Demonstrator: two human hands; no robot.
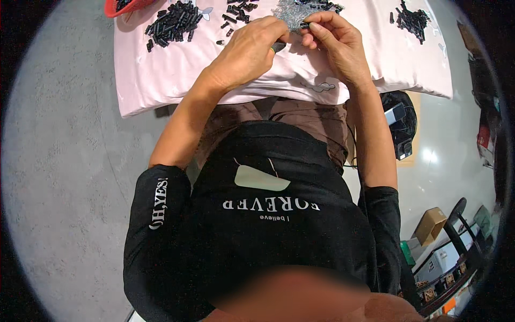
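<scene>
My left hand [251,47] is closed over the pink cloth, its fingers curled around a dark object with a yellowish edge [278,47]; the fingers hide most of it. Between the thumb and fingertips of my right hand [339,44] is a small black plastic piece [304,25]. Just beyond both hands lies a heap of thin, shiny silver metal pieces [289,12], too fine to tell apart. Loose black pieces [240,11] are scattered beyond my left hand.
A big pile of black pieces [174,22] lies at the left on the pink cloth [161,75], and a smaller pile [413,22] at the right. At the far left is a red basket [119,7]. A black bag [399,121] and boxes [430,225] stand on the floor at right.
</scene>
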